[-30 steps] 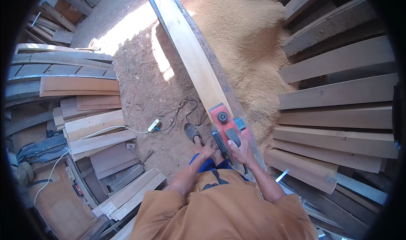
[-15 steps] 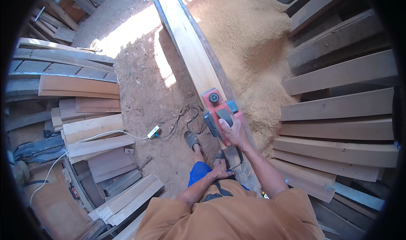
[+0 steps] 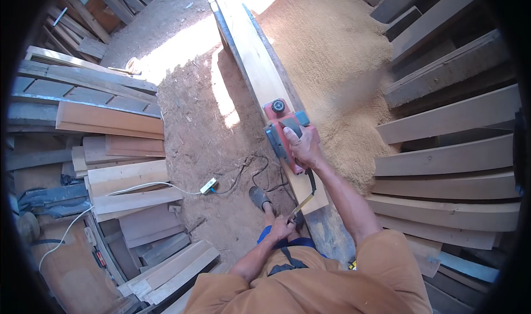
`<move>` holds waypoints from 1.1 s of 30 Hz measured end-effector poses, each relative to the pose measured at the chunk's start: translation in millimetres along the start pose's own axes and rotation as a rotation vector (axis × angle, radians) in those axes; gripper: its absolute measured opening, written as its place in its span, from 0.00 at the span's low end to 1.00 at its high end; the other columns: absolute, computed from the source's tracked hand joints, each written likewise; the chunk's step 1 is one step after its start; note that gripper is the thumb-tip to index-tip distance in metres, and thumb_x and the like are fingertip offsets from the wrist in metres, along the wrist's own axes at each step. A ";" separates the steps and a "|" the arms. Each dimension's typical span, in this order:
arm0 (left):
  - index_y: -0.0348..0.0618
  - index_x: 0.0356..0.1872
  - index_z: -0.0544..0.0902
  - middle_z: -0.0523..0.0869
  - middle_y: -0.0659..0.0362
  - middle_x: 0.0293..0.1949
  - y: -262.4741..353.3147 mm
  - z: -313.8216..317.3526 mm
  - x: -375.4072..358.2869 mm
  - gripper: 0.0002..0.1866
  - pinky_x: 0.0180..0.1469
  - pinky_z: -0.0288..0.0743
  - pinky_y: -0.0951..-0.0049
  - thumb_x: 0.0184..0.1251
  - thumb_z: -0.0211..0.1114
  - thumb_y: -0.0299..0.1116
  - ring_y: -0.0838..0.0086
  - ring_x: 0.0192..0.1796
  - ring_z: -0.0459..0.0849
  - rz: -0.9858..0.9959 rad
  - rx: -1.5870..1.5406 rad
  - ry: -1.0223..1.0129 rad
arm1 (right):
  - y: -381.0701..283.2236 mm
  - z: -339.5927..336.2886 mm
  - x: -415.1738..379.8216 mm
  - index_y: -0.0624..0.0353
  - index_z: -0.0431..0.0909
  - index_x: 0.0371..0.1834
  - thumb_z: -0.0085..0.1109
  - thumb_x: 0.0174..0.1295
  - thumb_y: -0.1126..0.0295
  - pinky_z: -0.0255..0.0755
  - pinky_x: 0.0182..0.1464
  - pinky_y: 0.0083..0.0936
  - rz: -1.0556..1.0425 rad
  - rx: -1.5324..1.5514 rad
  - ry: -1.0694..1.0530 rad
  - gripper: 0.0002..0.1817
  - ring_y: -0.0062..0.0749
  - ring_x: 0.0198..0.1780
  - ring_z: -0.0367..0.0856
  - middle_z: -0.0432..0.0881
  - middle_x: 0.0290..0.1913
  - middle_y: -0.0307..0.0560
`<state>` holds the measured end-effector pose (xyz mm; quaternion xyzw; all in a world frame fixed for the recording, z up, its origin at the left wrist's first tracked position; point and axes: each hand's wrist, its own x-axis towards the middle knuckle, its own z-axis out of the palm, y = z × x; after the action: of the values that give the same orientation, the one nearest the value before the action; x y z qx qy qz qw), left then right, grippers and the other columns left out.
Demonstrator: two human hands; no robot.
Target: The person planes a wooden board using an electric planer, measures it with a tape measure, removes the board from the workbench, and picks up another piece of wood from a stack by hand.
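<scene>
A red and grey electric planer (image 3: 284, 148) rests on a long pale board (image 3: 260, 73), which lies on a narrow wooden bench (image 3: 332, 234). My right hand (image 3: 304, 145) is wrapped round the planer's handle from above. Near the board's front end, my left hand (image 3: 284, 227) is closed at the lower end of a thin yellowish strip (image 3: 303, 202). That strip reaches up to the black cord at the back of the planer; what exactly it is cannot be made out.
Sawdust (image 3: 326, 43) lies heaped right of the bench, with dust in the air above it. Stacked boards (image 3: 448, 167) line the right side, and more planks (image 3: 135, 173) the left. A white power connector (image 3: 208, 185) with cords lies on the ground.
The planer and my right hand have moved forward along the board, whose front end now shows. My left hand has shifted slightly, and the yellowish strip is now plainer. The camera view has shifted.
</scene>
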<state>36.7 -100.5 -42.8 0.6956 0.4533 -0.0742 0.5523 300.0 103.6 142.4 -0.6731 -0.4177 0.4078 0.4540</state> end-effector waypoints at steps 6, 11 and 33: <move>0.38 0.40 0.86 0.87 0.40 0.34 -51.7 -26.1 16.6 0.16 0.46 0.80 0.52 0.65 0.63 0.41 0.49 0.39 0.88 -0.162 -0.202 0.097 | -21.6 6.8 50.2 0.71 0.83 0.42 0.57 0.72 0.42 0.78 0.42 0.38 -0.039 -0.073 0.038 0.33 0.40 0.37 0.87 0.87 0.32 0.58; 0.37 0.38 0.84 0.87 0.41 0.34 -70.1 -59.4 29.3 0.16 0.46 0.80 0.52 0.67 0.64 0.43 0.47 0.40 0.87 -0.243 -0.172 0.175 | -30.3 12.9 104.2 0.68 0.84 0.41 0.56 0.73 0.42 0.77 0.38 0.37 -0.002 -0.072 0.002 0.32 0.37 0.33 0.85 0.86 0.28 0.54; 0.37 0.38 0.89 0.88 0.38 0.33 -37.6 -297.0 129.9 0.14 0.45 0.80 0.49 0.61 0.62 0.37 0.44 0.39 0.88 -0.169 0.051 0.378 | -50.2 40.4 283.0 0.58 0.82 0.28 0.59 0.73 0.44 0.72 0.23 0.27 0.001 -0.165 0.100 0.27 0.24 0.18 0.78 0.77 0.17 0.38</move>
<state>-33.0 218.2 -35.1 0.6706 0.6037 0.0002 0.4312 342.9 390.5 131.9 -0.7279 -0.4262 0.3382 0.4173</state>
